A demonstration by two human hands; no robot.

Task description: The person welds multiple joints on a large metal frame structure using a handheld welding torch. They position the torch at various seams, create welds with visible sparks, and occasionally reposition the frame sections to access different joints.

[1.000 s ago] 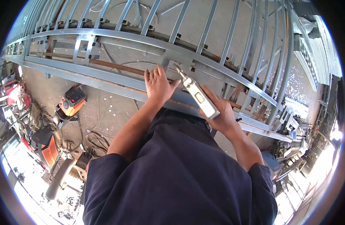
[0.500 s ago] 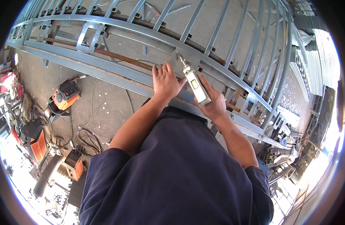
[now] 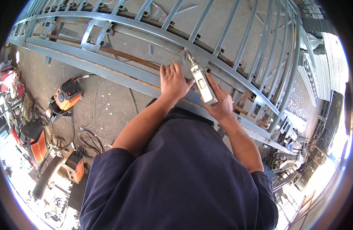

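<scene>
Grey gate frame (image 3: pixel 119 74), orange welder (image 3: pixel 68 93)

I'm seeing the tool (image 3: pixel 201 82) lying slantwise across the gate (image 3: pixel 237 73), its slim body a pale grey-white with a small dark window on its upper face. Its narrow metal tip is pointing up and away, and it is touching, or sitting just above, a grey rail of the gate; I cannot tell which. Its blunt rear end is sitting low in my right grip (image 3: pixel 219 104). The gate is lying flat, a long grey steel frame of parallel bars with rusty brown strips running along it. My left grip (image 3: pixel 173 81) is pressing flat on its rail just beside the tool.
</scene>
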